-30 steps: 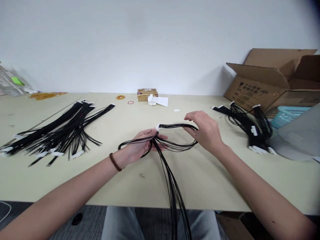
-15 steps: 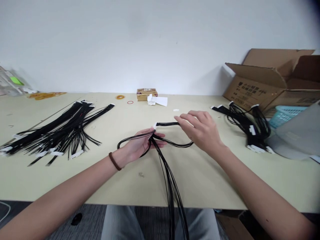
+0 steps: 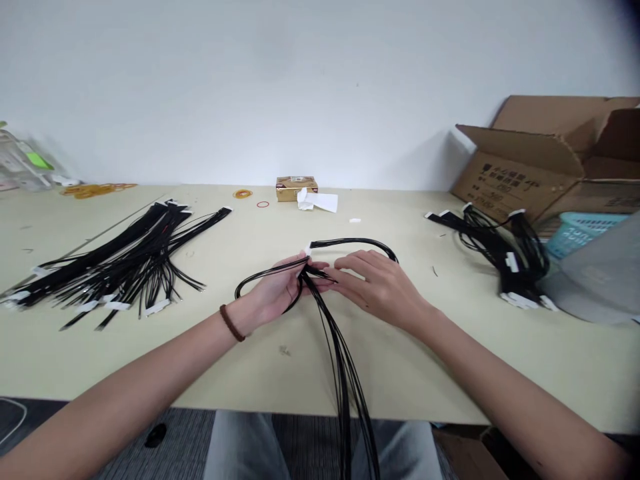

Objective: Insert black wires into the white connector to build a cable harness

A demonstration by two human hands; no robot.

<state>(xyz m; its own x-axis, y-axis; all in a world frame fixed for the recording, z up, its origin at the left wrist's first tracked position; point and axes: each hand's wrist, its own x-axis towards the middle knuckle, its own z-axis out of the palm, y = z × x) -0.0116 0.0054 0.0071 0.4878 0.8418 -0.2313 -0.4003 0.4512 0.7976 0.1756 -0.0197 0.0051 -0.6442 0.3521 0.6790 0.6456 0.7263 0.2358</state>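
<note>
A bundle of thin black cables [image 3: 345,360] crosses the middle of the beige table [image 3: 425,360] and hangs over its near edge. Its upper part is bent into loops, with a white connector tip at the top. My left hand [image 3: 283,290] is closed on the bundle where the loops cross. My right hand [image 3: 380,287] lies just right of that crossing, fingers pressed on the strands of the right loop, fingertips almost meeting the left hand.
A spread pile of black cables with white tags [image 3: 120,263] lies at left. Another tangled heap [image 3: 500,250] sits at right beside an open cardboard box [image 3: 545,160], a teal basket [image 3: 580,230] and a grey sheet. Rubber bands [image 3: 242,194], a small box [image 3: 296,188] and paper lie at the back.
My right hand has come down and leftward from the outer end of the right loop to the crossing point. The loop has tightened. My left hand has stayed in place.
</note>
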